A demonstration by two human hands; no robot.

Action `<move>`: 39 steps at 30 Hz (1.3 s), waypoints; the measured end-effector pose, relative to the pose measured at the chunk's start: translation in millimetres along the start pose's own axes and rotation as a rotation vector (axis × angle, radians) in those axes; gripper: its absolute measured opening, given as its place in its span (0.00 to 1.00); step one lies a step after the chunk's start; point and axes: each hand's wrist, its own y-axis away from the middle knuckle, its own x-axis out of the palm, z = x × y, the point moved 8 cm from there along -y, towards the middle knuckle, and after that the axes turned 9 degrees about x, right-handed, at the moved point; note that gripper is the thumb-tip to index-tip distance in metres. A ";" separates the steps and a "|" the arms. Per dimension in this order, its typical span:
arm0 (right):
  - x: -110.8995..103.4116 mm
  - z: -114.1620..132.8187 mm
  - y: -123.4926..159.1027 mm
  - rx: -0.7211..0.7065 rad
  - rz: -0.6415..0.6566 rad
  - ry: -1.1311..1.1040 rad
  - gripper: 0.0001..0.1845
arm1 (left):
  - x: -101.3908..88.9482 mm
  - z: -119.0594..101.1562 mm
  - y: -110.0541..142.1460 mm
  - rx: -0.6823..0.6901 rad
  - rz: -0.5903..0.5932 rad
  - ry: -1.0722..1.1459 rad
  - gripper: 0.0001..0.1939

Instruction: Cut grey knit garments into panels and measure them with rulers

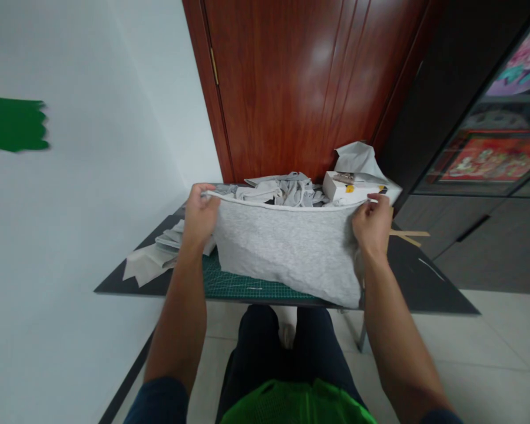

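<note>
A light grey piece of fabric with a white edge along its top hangs stretched between my two hands. My left hand pinches its upper left corner. At the upper right corner my right hand grips the same white edge, fingers closed. The cloth's lower part drops over the green cutting mat, and its right bottom corner reaches the table's front edge. Behind the fabric lies a heap of crumpled grey and white cloth, partly hidden.
A white box and a pale bag stand behind at the right. Folded grey cloth lies left on the dark table. Wooden strips are at the right. A wooden door rises behind, a cabinet beside it.
</note>
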 end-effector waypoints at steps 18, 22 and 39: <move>166.3 -157.1 15.4 0.248 0.376 0.254 0.23 | 72.9 248.8 48.2 -0.523 0.123 -0.152 0.13; 174.2 -157.1 10.0 0.217 0.345 0.273 0.22 | 76.3 262.1 45.3 -0.516 0.112 -0.220 0.13; 193.0 -62.3 147.1 -0.331 0.931 0.475 0.19 | 86.8 271.8 41.0 -0.434 0.236 -0.456 0.14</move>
